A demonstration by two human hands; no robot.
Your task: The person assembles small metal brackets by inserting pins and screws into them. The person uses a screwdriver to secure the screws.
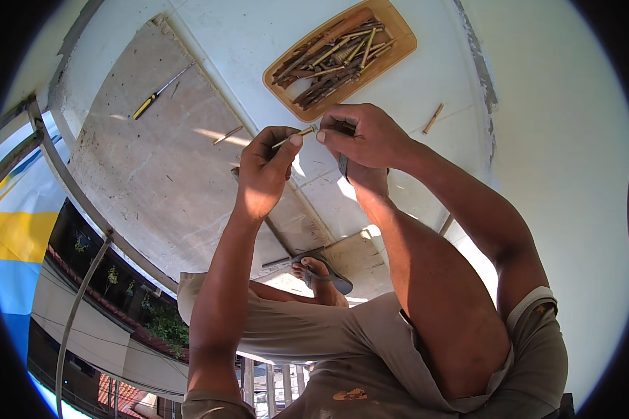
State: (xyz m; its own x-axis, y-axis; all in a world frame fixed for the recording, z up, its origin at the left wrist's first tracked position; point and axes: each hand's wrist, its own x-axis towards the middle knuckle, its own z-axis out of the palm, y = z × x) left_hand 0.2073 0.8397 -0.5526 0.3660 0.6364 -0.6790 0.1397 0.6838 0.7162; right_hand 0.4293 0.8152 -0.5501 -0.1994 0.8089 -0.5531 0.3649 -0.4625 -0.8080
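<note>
Two hands are close together in the head view: the left hand (267, 166) pinches a brass-coloured rod (305, 132) between thumb and fingers — the right hand (365, 137), fingertips bunched, nears its end, grip unclear. Beyond sits a filled tan tray (401, 31); leftward, a screwdriver (146, 106).

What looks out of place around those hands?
Two pieces lie loose outside the tan tray: a brass-coloured rod to its right and a thin rod on the stained board. They look stray because similar pieces are heaped inside.
</note>
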